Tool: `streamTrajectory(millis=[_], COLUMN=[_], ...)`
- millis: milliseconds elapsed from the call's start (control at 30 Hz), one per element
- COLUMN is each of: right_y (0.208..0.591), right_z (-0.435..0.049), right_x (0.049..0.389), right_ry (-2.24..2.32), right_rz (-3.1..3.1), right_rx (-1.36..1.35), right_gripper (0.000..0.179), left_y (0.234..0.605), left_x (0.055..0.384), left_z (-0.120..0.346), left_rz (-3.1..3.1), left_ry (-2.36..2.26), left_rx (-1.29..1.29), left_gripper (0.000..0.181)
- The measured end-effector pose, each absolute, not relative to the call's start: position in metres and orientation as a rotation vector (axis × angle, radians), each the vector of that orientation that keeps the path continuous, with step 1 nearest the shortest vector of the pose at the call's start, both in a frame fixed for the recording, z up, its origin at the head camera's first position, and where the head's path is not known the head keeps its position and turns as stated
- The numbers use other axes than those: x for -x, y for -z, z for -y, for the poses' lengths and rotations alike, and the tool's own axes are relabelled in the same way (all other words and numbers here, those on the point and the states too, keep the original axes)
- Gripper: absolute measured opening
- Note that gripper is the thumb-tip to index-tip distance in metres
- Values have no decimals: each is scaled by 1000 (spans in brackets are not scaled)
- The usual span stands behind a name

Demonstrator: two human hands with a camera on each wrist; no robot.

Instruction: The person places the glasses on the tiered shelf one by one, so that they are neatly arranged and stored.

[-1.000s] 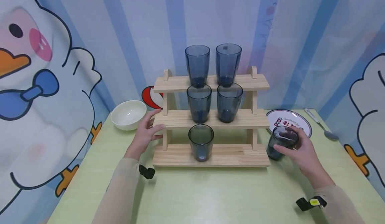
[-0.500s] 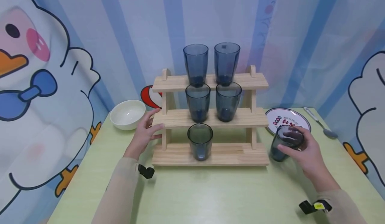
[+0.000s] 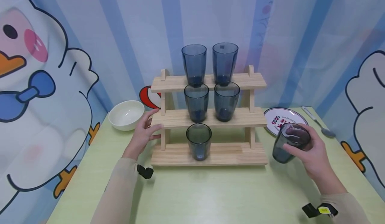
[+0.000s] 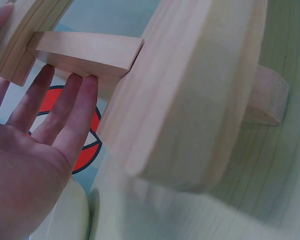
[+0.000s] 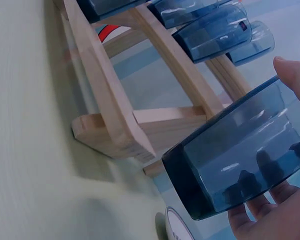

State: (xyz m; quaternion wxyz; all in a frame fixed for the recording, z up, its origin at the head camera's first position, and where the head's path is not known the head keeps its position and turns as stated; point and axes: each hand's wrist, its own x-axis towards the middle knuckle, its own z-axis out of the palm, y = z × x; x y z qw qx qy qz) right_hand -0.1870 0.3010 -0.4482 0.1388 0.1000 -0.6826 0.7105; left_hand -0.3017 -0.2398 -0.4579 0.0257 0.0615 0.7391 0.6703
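My right hand [image 3: 317,153] grips a blue-grey drinking glass [image 3: 282,150] around its side, to the right of a three-tier wooden shelf rack [image 3: 240,117]. The glass is tilted; in the right wrist view its base [image 5: 187,185] hangs clear of the table. At the rack's left end, my left hand [image 3: 143,135] holds the end of the middle shelf between thumb and fingers. Fingertips [image 4: 90,82] touch an upright post in the left wrist view. Matching glasses stand on the rack: two on top [image 3: 194,63], two in the middle [image 3: 196,102], one at the bottom [image 3: 199,142].
A white bowl [image 3: 126,115] sits behind my left hand. Beyond the held glass lie a printed plate [image 3: 270,117] and a grey-headed spoon [image 3: 318,122]. A cartoon duck curtain [image 3: 135,33] hangs close behind the pale green table [image 3: 210,194].
My right hand has moved the glass rightward and toward me, away from the rack, and the glass leans more. The left hand keeps its place on the rack; the view has shifted slightly.
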Motion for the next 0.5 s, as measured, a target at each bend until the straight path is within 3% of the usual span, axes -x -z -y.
streamTrajectory(millis=[500], right_y=[434], right_z=[-283], right_x=[182], right_ry=[-2110], right_rz=[1915], right_rx=[-409], right_gripper=[72], left_y=[457], left_x=[301], left_z=[239], left_rz=[-2285], left_ry=[-2071], left_rx=[-171], left_gripper=[68])
